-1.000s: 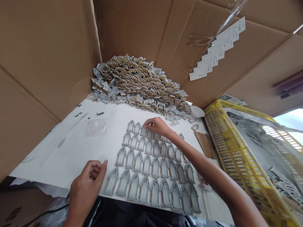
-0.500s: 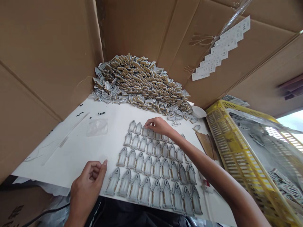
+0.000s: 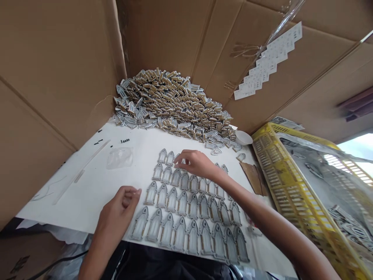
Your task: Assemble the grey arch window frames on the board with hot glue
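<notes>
Rows of grey arch-shaped pieces (image 3: 186, 212) lie flat on a white sheet (image 3: 96, 182). My right hand (image 3: 196, 163) rests over the top rows, fingers bent and fingertips pressed on a piece near the row's left part. My left hand (image 3: 122, 208) is loosely curled at the left end of the lower rows, thumb beside the arch pieces; nothing shows in it. A big heap of the same pieces (image 3: 171, 103) is piled at the back against the cardboard.
Cardboard walls (image 3: 58, 70) close in the left and back. A yellow plastic crate (image 3: 294, 182) with more pieces stands at the right. A small white bowl (image 3: 243, 137), a cardboard scrap (image 3: 252, 177), a clear bag (image 3: 119, 156) and tiny black bits (image 3: 124, 140) lie on the sheet.
My right hand has pulled back slightly toward me over the top rows. My left hand has moved up and right, closer to the arch pieces.
</notes>
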